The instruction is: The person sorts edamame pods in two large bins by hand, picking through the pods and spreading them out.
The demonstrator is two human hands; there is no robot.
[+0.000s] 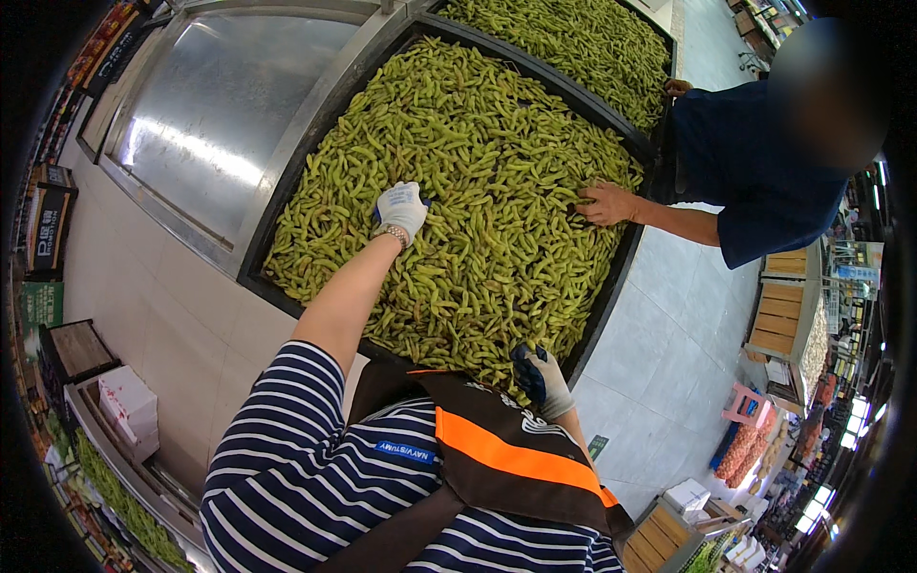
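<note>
Green soybean pods [487,165] fill a wide black-rimmed bin [609,315] in front of me. My left hand [401,208], in a white work glove with a dark palm, lies palm down on the pods near the middle-left of the bin. Its fingertips are hidden, so I cannot tell whether it grips any. By the bin's near edge, my right hand [544,379] wears a matching glove and has its fingers curled, dark palm side showing. Some pods lie right beside its fingers. Whether pods are inside that hand is unclear.
Across the bin's right side, another person's bare hand [605,203] touches the pods. Beyond lies a second bin of pods [573,43]. A bare metal counter [236,93] adjoins at left. A pink stool [745,405] and wooden crates [777,315] stand on the right.
</note>
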